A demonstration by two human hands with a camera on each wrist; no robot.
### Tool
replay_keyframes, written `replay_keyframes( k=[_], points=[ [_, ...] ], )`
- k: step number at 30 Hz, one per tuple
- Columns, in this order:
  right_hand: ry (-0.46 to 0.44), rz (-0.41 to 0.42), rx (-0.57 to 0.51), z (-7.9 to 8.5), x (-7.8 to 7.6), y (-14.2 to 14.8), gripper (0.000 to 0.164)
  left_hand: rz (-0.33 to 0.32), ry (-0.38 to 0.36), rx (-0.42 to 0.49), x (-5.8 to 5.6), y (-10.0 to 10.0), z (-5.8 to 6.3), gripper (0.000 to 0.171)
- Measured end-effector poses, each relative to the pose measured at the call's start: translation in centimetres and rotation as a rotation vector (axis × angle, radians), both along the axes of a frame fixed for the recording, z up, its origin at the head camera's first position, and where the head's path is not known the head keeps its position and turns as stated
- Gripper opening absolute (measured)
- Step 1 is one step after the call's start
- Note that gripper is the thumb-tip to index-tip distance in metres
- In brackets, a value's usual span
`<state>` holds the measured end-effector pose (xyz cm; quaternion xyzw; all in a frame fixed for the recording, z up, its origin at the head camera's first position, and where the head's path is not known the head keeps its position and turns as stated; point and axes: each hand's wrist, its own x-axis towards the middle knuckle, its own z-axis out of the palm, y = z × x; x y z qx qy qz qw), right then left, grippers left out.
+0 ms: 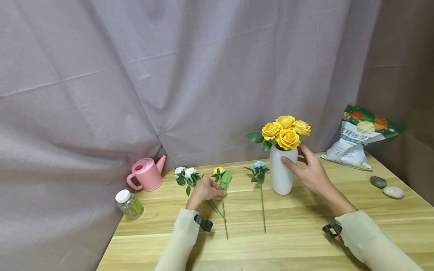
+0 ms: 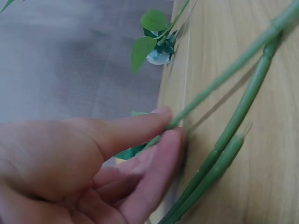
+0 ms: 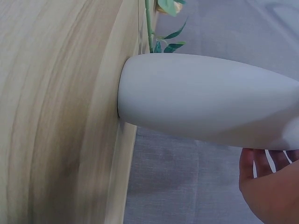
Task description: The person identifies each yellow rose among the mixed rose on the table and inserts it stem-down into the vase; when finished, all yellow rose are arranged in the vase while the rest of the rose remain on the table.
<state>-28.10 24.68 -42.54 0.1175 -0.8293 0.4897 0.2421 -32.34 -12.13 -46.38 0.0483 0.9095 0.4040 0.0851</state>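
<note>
My left hand [image 1: 205, 189] pinches the green stem of a yellow rose [image 1: 218, 171] between thumb and forefinger, close over the table. In the left wrist view the pinched stem [image 2: 210, 88] runs out past the fingertips. White roses [image 1: 190, 172] lie just left of it, their stems partly hidden under the hand and crossing toward the yellow rose's stem. Upright on the table stands a white vase [image 1: 282, 177] filled with several yellow roses [image 1: 288, 139]. My right hand [image 1: 314, 174] holds the vase near its top, thumb in front and fingers round the far side.
Between the left hand and the vase lies a blue rose [image 1: 259, 165]. A pink watering can [image 1: 149, 177] and a white-lidded jar [image 1: 130, 205] stand at the left. Toward the right are a printed bag [image 1: 352, 146], a dark stone [image 1: 378, 181] and a pale stone [image 1: 393, 192].
</note>
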Motion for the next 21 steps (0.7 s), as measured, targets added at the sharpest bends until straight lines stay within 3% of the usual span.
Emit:
replay_keyframes(
  k=[4,8,15,21],
  points=[
    [-0.002,0.000,0.003,0.0,0.1,0.0,0.059,0.020,-0.033,0.160,-0.3,0.2,0.0,0.023],
    [0.004,-0.003,0.010,0.1,0.2,-0.1,0.058,0.009,-0.021,0.287,-0.4,0.2,0.5,0.025],
    [-0.003,-0.016,0.020,-0.1,-0.1,-0.2,0.059,0.013,0.157,0.302,-0.2,0.2,2.2,0.031],
    [-0.014,-0.024,0.026,-0.2,0.0,-0.1,0.059,0.007,0.244,0.478,-0.2,1.4,4.0,0.032]
  ],
)
